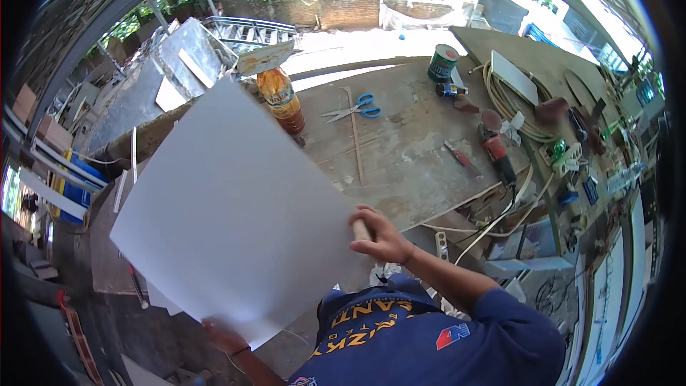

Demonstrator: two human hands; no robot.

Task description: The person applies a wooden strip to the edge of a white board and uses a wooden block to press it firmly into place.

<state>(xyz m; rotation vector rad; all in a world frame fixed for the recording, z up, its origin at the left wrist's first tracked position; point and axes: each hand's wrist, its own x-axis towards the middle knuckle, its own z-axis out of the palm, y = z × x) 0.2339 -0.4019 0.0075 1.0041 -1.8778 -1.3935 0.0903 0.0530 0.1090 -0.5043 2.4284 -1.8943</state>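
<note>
A large white sheet [236, 207], stiff and smooth, is tilted in front of me and covers much of the left of the workbench. My left hand [227, 337] is at its lower edge, closed on it, with most of the fingers hidden or blurred. At the sheet's right edge my right hand [386, 237] is closed around a short beige rod-like piece [361, 230], whose kind I cannot make out. Beyond the sheet's upper right side stands a plastic bottle [281, 100] with orange-brown liquid. Blue-handled scissors [357, 109] lie across a thin wooden strip [355, 139].
On the worn workbench [407, 150] a red-and-black angle grinder [496, 149] lies to the right, near a red-handled knife [463, 159]. Farther back stand a green can [443, 63] and a coiled hose [518, 100]. Cables [493, 225] hang at the bench's right front.
</note>
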